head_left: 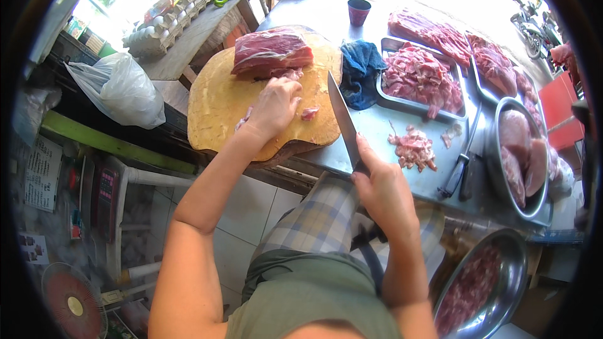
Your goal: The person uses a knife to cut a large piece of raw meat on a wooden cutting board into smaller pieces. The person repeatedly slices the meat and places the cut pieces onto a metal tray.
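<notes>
My left hand (274, 108) rests on a round wooden cutting board (220, 103), fingers curled over small pink meat scraps, just below a large slab of red meat (271, 52). A small meat piece (309, 113) lies beside that hand. My right hand (383, 191) grips the handle of a long kitchen knife (343, 120); its blade points up and away over the board's right edge, above the metal counter (377, 129).
A blue cloth (361, 70), a metal tray of sliced meat (419, 78), a loose pile of meat (412, 149), a second knife (458, 166), metal bowls of meat (521, 150), a dark cup (358, 10), egg cartons (169, 19), a plastic bag (119, 88).
</notes>
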